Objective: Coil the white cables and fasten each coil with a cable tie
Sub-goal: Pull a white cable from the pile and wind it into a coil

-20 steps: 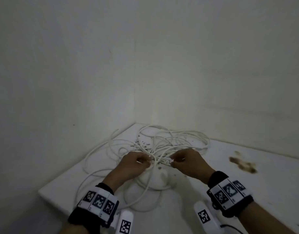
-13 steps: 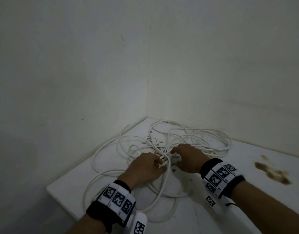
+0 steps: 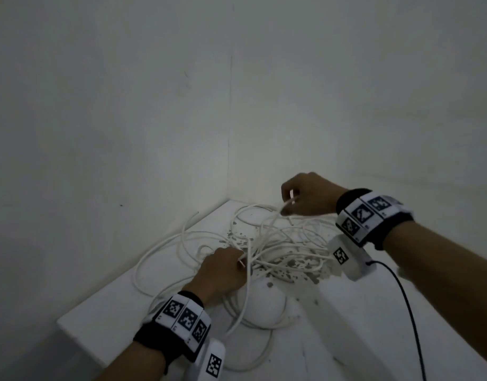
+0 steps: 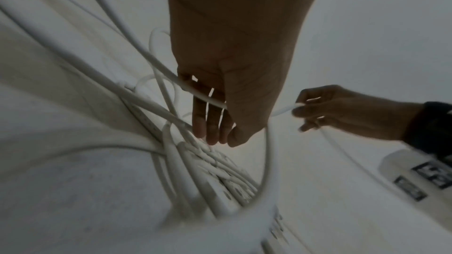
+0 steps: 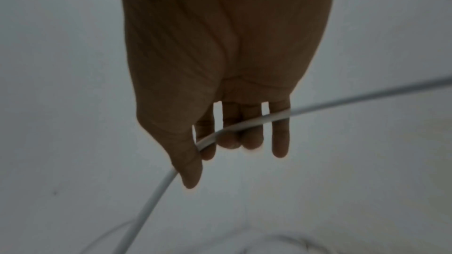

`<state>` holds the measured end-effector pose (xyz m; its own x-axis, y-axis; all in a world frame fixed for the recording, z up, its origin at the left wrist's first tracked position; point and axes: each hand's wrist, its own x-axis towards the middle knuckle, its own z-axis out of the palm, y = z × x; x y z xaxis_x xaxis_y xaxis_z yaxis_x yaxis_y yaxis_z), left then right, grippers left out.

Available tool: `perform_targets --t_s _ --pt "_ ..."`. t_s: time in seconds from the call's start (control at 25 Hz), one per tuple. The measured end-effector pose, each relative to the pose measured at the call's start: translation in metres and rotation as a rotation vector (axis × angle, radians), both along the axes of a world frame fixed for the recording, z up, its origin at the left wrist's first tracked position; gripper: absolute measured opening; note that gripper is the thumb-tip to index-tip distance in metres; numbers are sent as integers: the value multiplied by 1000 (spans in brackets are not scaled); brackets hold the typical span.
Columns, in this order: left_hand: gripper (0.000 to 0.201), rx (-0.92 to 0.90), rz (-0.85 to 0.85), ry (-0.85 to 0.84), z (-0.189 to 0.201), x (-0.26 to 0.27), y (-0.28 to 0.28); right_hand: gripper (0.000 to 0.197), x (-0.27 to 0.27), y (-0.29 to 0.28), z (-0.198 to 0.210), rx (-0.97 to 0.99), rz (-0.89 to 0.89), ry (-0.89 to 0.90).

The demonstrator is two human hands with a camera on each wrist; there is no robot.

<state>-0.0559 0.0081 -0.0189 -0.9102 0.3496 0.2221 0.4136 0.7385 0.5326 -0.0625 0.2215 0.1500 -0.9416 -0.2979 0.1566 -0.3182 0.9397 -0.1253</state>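
Evidently to free one strand, the right hand (image 3: 308, 195) pinches a white cable (image 5: 247, 125) raised above the tangle (image 3: 278, 243) at the table's (image 3: 104, 320) far corner, while the left hand (image 3: 223, 270) grips another strand, anchoring the heap.

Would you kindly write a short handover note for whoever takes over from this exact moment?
Left hand: low on the tangle, holding a strand of white cable.
Right hand: raised toward the wall corner, pinching a strand drawn up from the pile.
White cables: one loose tangle on the white table.
Done: no finished coil visible; no cable tie seen.
Left: separate the cables, coil each, fasten each with a tie.
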Motion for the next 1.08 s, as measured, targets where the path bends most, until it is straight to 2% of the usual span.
perform_targets --t_s 0.08,0.2,0.28,0.36,0.44,0.48,0.56,0.76,0.84,0.88,1.0,1.08 --pt "10 120 58 13 6 -4 -1 20 11 8 40 -114 -51 119" --pt "3 280 183 -17 12 -10 -4 17 31 28 90 -429 -213 387" --pt "17 367 197 -112 17 -13 -5 13 46 43 114 -598 -322 501" --pt "30 551 161 -231 31 -12 -3 11 59 57 127 -676 -411 568" --pt "33 713 152 -269 49 -13 4 12 69 66 131 -734 -469 614" --pt "35 738 160 -249 58 -13 9 11 73 69 132 -768 -473 621" --pt "43 664 134 -196 72 -16 23 13 81 70 131 -820 -458 612" --pt "98 582 -157 -173 102 -11 74 25 91 68 124 -929 -402 588" --pt "109 495 -200 -147 119 -6 89 29 95 72 120 -997 -399 605" --pt "102 450 -221 -133 129 -4 95 30 97 77 117 -1023 -406 612" --pt "50 464 -251 -91 168 -1 114 24 99 98 97 -982 -478 555" --pt "43 579 -257 -109 194 -3 127 15 99 109 83 -901 -493 397"
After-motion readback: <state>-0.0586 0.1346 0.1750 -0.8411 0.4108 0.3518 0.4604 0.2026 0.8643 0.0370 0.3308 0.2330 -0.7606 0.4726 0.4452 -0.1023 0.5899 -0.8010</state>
